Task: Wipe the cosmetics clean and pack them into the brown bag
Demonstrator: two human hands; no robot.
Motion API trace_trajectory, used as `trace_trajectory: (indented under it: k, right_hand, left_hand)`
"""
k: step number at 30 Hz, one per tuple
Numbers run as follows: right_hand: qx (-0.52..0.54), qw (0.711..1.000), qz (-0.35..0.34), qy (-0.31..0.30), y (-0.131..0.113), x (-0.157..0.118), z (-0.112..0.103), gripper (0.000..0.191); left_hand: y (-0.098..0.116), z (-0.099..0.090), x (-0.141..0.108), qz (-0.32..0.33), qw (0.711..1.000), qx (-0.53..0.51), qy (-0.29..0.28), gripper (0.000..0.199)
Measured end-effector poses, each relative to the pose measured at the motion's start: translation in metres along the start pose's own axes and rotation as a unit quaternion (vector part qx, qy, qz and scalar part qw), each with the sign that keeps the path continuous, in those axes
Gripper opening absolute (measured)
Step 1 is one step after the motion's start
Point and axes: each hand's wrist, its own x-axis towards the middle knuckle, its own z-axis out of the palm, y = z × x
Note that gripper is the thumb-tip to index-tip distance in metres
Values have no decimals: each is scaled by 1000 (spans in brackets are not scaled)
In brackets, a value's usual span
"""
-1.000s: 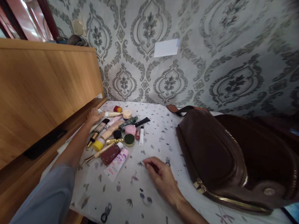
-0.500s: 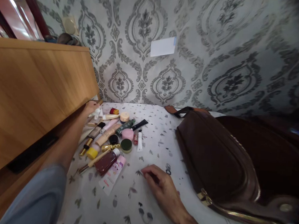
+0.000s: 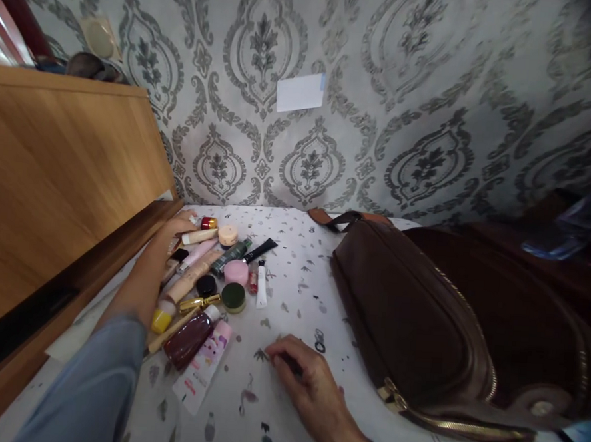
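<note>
Our left grip (image 3: 179,223), closure and contents hidden, reaches beside a small red-and-yellow container (image 3: 208,223) on white printed cloth (image 3: 290,314), where our low forearm (image 3: 139,277) could nudge a yellow-capped pale bottle (image 3: 163,316), our right grip (image 3: 309,387) half-open, seemingly empty.

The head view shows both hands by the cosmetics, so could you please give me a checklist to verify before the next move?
1. Left hand grip visible: cannot tell; its fingers are largely hidden near the red and gold jar.
2. Right hand clear of the cosmetics: ok; loosely curled on the printed cloth, apart from them.
3. Dark red bottle capped: ok; its white cap is on.
4. Pink and white tube clear of that bottle: not ok; the bottle lies against or over its edge.
5. Brown bag clear of the cosmetics: ok; bare cloth separates them.
</note>
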Motion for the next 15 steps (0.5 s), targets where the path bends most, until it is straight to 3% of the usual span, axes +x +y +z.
trace_trajectory:
  k: [5, 9, 12, 15]
  right_hand:
    - [-4, 1000, -14, -1, 0, 0, 0, 23]
    - [15, 1000, -4, -2, -2, -2, 0, 23]
    - [111, 993, 41, 4, -3, -2, -1, 28]
    - [291, 950, 105, 25, -5, 0, -3, 58]
  left_hand:
    - [-5, -15, -37, 36, 996, -71, -25, 66]
    - [4, -34, -66, 56, 990, -131, -8, 72]
    - [35, -38, -96, 101, 980, -171, 5, 74]
    - [84, -17, -144, 235, 948, -208, -46, 74]
